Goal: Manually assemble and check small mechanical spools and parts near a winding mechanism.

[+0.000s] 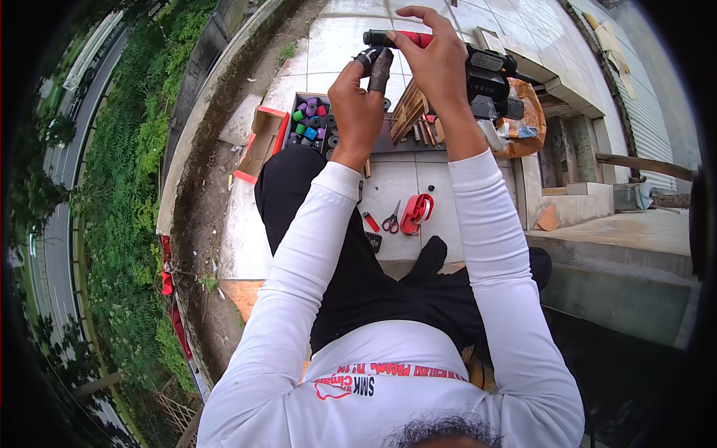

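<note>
My right hand [439,67] is closed on a slim cylinder [415,38], red along its middle with a black end, its thumb pressed near the black part. Just below that end, my left hand [352,101] is raised with its fingers bent together. Dark wrapping covers its thumb [379,71] and a finger; whether it pinches something small there cannot be made out. Beside my right hand stands a black machine [489,78] with round, jutting parts.
A box of colourful small pieces [312,95] sits beyond my left knee, beside a red-edged cardboard box [258,134]. Wooden strips [407,112] lie nearby. Scissors [391,219], a red lighter [370,222] and a red tape dispenser [415,218] lie on the tiles. An orange bag [526,116] is at right.
</note>
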Action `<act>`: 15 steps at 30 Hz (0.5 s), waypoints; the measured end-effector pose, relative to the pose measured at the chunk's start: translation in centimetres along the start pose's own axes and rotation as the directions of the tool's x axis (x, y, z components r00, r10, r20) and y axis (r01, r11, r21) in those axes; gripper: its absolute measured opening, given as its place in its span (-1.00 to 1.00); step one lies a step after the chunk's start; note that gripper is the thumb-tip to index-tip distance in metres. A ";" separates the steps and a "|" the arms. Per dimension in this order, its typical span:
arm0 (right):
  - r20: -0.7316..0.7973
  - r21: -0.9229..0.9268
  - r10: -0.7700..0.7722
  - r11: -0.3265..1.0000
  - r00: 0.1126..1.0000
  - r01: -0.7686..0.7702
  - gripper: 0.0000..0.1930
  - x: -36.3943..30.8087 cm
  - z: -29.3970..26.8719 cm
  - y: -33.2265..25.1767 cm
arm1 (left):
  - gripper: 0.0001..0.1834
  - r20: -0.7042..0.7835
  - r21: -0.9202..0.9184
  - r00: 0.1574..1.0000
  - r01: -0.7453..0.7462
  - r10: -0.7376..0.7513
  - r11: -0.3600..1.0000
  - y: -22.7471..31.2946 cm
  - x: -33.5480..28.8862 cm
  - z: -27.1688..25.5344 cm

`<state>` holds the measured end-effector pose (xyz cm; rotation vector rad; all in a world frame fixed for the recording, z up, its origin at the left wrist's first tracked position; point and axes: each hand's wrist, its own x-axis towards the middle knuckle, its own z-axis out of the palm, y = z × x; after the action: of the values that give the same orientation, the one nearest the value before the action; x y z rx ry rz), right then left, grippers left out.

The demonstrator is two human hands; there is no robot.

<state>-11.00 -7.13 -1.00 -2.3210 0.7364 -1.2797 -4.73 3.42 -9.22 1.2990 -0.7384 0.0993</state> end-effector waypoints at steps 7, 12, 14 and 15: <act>0.093 -0.166 -0.252 0.950 0.963 0.265 -0.79 -0.6 -0.4 1.2 | -0.76 0.078 -0.162 0.978 0.202 -0.192 0.966 1.2 -0.4 -0.4; 0.160 -0.074 -0.187 0.977 0.969 0.201 -0.78 -0.8 -0.4 1.4 | -0.72 0.126 -0.215 0.968 0.242 -0.219 0.946 2.1 -0.4 -0.7; 0.138 -0.118 -0.199 0.969 0.970 0.216 -0.77 -0.8 -0.4 1.0 | -0.74 0.132 -0.197 0.955 0.289 -0.267 0.937 2.2 -0.6 -0.9; 0.123 -0.118 -0.212 0.967 0.970 0.226 -0.75 -0.6 -0.6 1.0 | -0.74 0.131 -0.196 0.956 0.286 -0.264 0.938 2.3 -0.6 -1.1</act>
<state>-12.10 -7.56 -1.64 -2.6172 0.5543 -1.2132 -5.75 5.24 -7.73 1.1952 -0.6282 -0.2690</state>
